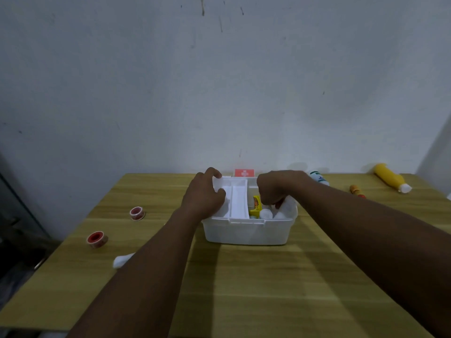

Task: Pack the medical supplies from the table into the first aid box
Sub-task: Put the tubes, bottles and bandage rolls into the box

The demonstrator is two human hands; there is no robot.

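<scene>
The first aid box (pixel 246 231) is set on the table (pixel 244 289). A tray (pixel 238 201) is seated in its left half, gauze rolls (pixel 266 214) in its right. Two tape rolls (pixel 137 213) (pixel 97 239) are laid to its left, three bottles (pixel 319 178) (pixel 355 189) (pixel 390 178) to its right rear.

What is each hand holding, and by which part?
The left hand grips the tray by its left edge. The right hand is in the box; its hold cannot be told.

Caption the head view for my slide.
Left hand grips the inner tray while right hand holds white gauze inside the first aid box.
</scene>
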